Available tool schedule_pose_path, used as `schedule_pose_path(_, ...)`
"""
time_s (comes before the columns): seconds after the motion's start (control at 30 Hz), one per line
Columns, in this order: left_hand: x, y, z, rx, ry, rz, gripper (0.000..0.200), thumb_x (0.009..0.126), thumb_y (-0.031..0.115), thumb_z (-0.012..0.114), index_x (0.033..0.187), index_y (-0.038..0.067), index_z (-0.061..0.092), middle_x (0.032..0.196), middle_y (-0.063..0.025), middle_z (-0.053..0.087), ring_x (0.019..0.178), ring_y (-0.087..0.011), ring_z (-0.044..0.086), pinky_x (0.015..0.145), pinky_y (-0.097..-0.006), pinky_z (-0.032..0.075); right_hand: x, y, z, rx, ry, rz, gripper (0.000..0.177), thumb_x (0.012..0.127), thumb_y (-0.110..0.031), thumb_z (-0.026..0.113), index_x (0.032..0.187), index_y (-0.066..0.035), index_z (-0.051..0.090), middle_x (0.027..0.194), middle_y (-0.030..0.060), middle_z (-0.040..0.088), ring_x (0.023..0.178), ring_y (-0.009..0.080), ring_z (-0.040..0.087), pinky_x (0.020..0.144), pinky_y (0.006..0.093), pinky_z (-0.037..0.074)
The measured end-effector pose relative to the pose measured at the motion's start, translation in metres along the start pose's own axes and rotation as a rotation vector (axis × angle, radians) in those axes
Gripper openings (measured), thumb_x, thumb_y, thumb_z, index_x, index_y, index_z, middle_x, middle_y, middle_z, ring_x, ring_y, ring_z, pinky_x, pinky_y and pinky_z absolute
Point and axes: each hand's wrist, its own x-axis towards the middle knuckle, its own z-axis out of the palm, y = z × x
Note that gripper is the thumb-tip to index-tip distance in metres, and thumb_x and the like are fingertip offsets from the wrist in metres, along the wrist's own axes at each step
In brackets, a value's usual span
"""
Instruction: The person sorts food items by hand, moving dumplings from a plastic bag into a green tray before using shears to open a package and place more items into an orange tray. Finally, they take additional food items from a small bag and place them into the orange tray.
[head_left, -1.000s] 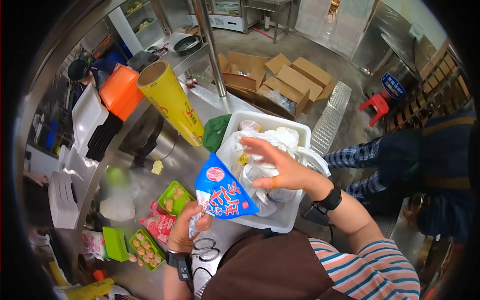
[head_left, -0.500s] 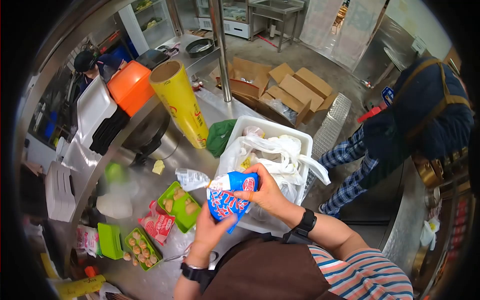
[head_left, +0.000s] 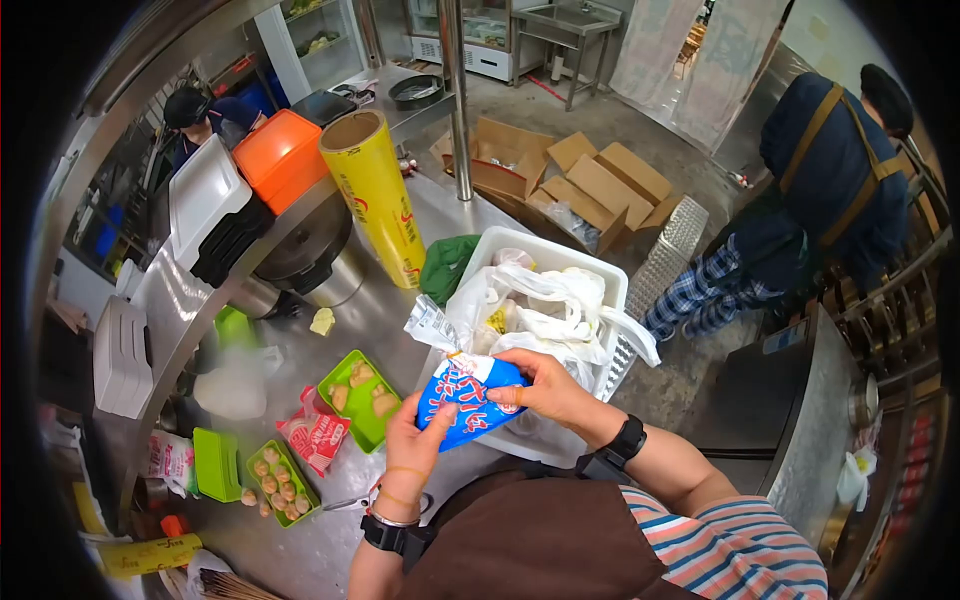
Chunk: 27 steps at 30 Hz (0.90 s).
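A blue printed plastic bag (head_left: 462, 408) with red and white lettering is gripped at both sides between my hands. Its neck is gathered, and the clear top points up and left. My left hand (head_left: 412, 452) pinches the lower left side with the thumb across the front. At the right edge, my right hand (head_left: 552, 392) holds it the same way. Just behind it stands a white plastic basket (head_left: 618, 290) filled with white plastic bags (head_left: 555, 310). A green tray (head_left: 372, 437) with pale brown pieces lies left of my left hand.
Scissors (head_left: 350, 503), a red-and-white packet (head_left: 316, 438) and a green box of round brown pieces (head_left: 312, 500) lie on the steel table (head_left: 330, 555). A yellow roll (head_left: 385, 210) stands upright behind. Cardboard boxes (head_left: 640, 180) sit on the floor. A co-worker (head_left: 810, 190) stands at right.
The bag has turned in my hands and spread wider, its lettered face now more open to view. My hands have moved slightly apart. The co-worker at right has shifted position.
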Motion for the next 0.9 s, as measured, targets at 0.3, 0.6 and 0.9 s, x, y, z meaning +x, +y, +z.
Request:
schedule_pose_path(0.3, 0.007, 0.006, -0.011, -0.026, -0.008, -0.022, 0.023, 0.093, 0.021, 0.068, 0.1, -0.001, 0.068, 0.086, 0.0019, 0.066, 0.076, -0.0037, 0.056, 0.069, -0.021, 0.047, 0.0, 0.006, 0.003, 0.141, -0.011, 0.008, 0.038, 0.088, -0.015, 0.073, 0.121, -0.003, 0.058, 0.105, 0.0014, 0.065, 0.093, 0.0079, 0.06, 0.082, 0.0233, 0.05)
schedule_pose_path(0.6, 0.014, 0.014, -0.01, 0.678, -0.084, 0.431, 0.028, 0.088, 0.016, 0.066, 0.112, 0.001, 0.062, 0.093, -0.0155, 0.06, 0.082, -0.0346, 0.06, 0.076, -0.0381, 0.049, -0.012, 0.006, 0.003, 0.085, 0.044, -0.016, 0.042, 0.087, -0.015, 0.074, 0.123, -0.009, 0.053, 0.109, 0.0003, 0.061, 0.101, 0.0086, 0.057, 0.084, 0.0248, 0.049)
schedule_pose_path(0.9, 0.006, 0.02, 0.0, 0.589, -0.062, 0.443, 0.023, 0.088, 0.011, 0.065, 0.109, 0.004, 0.062, 0.093, -0.015, 0.066, 0.084, -0.0319, 0.065, 0.073, -0.0366, 0.052, -0.018, 0.013, -0.006, 0.063, -0.003, -0.033, 0.045, 0.086, -0.017, 0.074, 0.124, -0.007, 0.052, 0.11, 0.0007, 0.061, 0.101, 0.0088, 0.057, 0.086, 0.0249, 0.049)
